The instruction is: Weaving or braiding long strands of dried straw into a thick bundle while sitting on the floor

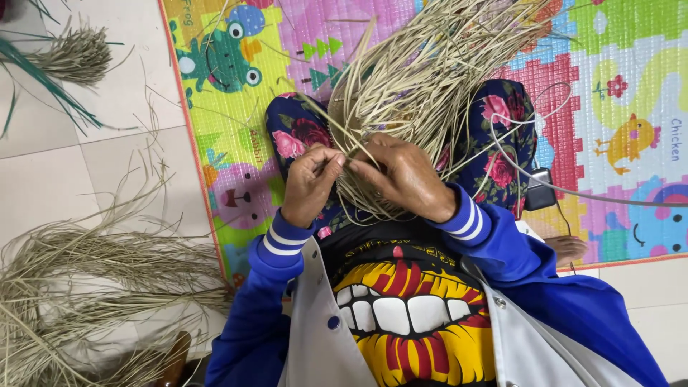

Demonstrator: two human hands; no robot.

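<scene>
Both hands pinch straw strands in the lap: left hand (309, 183), right hand (401, 175). The straw (423, 79) fans out toward 12–1 o'clock, nearer the right.

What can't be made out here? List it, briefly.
- Head view: the woven piece has its shape hidden by loose straw strands and both hands.
- Right hand has its fingertips buried in the strands.
- Left hand pinches something too thin to tell which strand.
- Straw pile on the floor is cut off by the left and bottom edges.
- Dark object by the knee is mostly hidden by the leg.
</scene>
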